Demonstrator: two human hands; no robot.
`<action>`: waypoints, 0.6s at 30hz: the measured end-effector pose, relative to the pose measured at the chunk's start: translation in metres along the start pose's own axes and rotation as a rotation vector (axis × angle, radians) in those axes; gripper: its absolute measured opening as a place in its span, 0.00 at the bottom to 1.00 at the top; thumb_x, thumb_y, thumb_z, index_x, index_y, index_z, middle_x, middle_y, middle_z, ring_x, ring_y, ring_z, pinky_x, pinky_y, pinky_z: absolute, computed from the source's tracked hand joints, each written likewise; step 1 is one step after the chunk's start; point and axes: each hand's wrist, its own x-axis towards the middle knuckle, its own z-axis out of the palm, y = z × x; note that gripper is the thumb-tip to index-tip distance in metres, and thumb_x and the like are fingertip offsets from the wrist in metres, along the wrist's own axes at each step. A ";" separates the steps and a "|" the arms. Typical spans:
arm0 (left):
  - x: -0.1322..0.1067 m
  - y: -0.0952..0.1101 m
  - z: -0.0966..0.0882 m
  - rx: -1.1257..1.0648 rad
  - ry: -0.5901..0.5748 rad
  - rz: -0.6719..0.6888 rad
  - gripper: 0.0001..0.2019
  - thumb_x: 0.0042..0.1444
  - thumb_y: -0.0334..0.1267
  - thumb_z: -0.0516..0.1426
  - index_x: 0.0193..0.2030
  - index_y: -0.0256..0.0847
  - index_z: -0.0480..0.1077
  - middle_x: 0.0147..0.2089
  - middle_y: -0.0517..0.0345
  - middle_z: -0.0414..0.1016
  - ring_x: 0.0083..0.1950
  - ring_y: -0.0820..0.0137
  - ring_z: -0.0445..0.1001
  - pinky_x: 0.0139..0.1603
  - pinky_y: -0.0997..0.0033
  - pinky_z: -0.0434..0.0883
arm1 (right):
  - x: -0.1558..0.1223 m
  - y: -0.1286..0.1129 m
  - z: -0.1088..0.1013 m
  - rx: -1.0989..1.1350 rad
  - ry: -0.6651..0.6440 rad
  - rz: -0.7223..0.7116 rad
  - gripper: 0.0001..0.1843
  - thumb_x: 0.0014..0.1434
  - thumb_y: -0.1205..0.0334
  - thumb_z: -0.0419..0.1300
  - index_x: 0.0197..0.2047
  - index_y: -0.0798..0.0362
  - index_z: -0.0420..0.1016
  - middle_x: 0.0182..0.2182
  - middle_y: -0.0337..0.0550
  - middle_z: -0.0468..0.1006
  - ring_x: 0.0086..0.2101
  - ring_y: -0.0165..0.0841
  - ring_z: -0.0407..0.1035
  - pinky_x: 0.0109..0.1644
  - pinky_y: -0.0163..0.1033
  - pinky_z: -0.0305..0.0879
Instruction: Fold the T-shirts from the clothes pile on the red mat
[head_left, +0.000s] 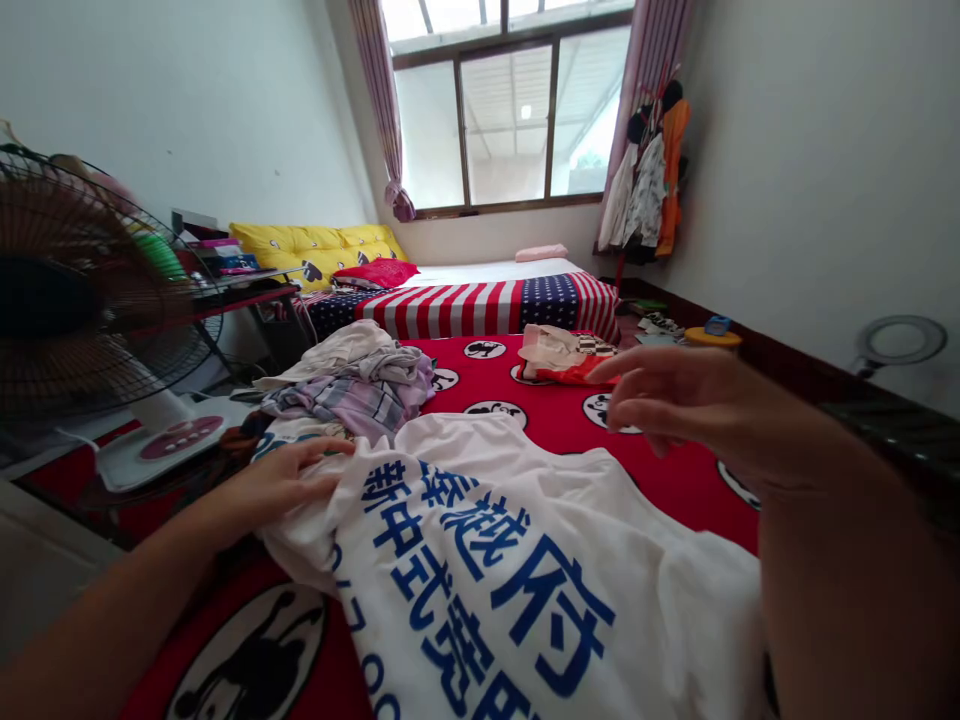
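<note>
A white sleeveless shirt (510,530) with large blue characters lies spread on a red sheet (465,350) with black-and-white cartoon circles. My left hand (300,475) rests palm down at the shirt's left edge, its fingers stretched over the white cloth. Above the shirt's right side I hold my right hand (667,395) in the air, fingers loosely bent and apart, with nothing in them. Just beyond my left hand is a heap of rumpled clothes (367,370), with plaid and pale pieces. Past my right fingertips lies a small folded pile of clothes (559,350), beige, checked and red.
At left a standing fan (67,290) is close to my left forearm. A second bed (480,300) with a striped cover stands under the window (510,120). Clothes (649,170) hang on a rack at the right. A ring light (900,340) stands by the right wall.
</note>
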 end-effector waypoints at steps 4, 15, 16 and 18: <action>0.006 -0.014 0.008 0.064 0.000 0.054 0.33 0.43 0.54 0.61 0.56 0.42 0.70 0.60 0.51 0.71 0.58 0.52 0.70 0.55 0.64 0.68 | 0.042 0.053 0.029 -0.385 -0.202 0.348 0.35 0.48 0.48 0.67 0.57 0.55 0.70 0.43 0.50 0.77 0.23 0.27 0.70 0.25 0.32 0.64; 0.000 0.005 0.001 0.218 -0.091 0.159 0.30 0.49 0.54 0.57 0.59 0.47 0.69 0.60 0.59 0.71 0.61 0.57 0.68 0.61 0.66 0.62 | 0.053 0.085 0.036 -0.219 -0.156 0.325 0.11 0.46 0.56 0.62 0.22 0.54 0.69 0.16 0.33 0.64 0.18 0.26 0.60 0.19 0.31 0.52; 0.001 0.009 -0.002 0.243 -0.076 0.160 0.30 0.50 0.54 0.56 0.59 0.47 0.69 0.59 0.59 0.72 0.61 0.57 0.68 0.62 0.66 0.61 | 0.053 0.082 0.030 -0.115 0.015 0.308 0.11 0.47 0.55 0.62 0.24 0.54 0.69 0.16 0.32 0.63 0.16 0.25 0.59 0.18 0.31 0.53; 0.002 0.016 -0.006 0.270 -0.028 0.149 0.28 0.51 0.54 0.56 0.58 0.47 0.70 0.57 0.60 0.73 0.60 0.58 0.68 0.62 0.65 0.61 | 0.053 0.078 0.022 0.020 0.389 0.254 0.12 0.47 0.53 0.62 0.29 0.53 0.71 0.18 0.34 0.66 0.16 0.26 0.61 0.18 0.31 0.58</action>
